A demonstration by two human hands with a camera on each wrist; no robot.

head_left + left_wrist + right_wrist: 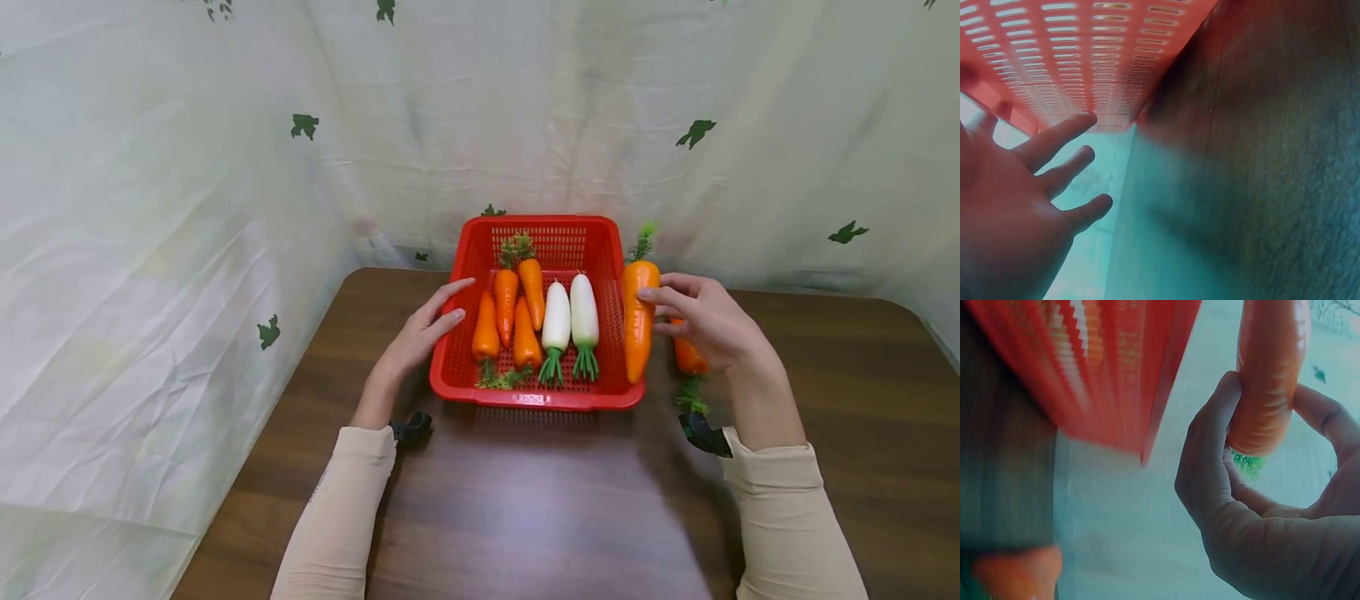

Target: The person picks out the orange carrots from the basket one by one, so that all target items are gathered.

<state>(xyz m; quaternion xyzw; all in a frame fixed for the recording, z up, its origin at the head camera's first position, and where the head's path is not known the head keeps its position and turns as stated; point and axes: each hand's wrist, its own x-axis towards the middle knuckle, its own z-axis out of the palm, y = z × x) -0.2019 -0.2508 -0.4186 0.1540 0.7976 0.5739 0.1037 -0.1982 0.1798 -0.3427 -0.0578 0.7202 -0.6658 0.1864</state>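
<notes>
A large orange carrot (pixel 639 321) with a green leafy top is pinched between the thumb and fingers of my right hand (pixel 708 321), over the right rim of a red basket (pixel 540 402). In the right wrist view the carrot (pixel 1266 381) stands upright, clear of the basket beside it. My left hand (pixel 418 333) is at the basket's left rim; the left wrist view shows its fingers (pixel 1063 140) spread along the outer wall. Inside the basket lie several orange carrots (pixel 507 304) on the left and two white radishes (pixel 557 317) with green stems on the right.
Another carrot (pixel 688 354) lies on the brown table (pixel 517 500) right of the basket, partly hidden by my right hand. A pale curtain (pixel 540 108) with green leaf shapes hangs behind the table and along its left side.
</notes>
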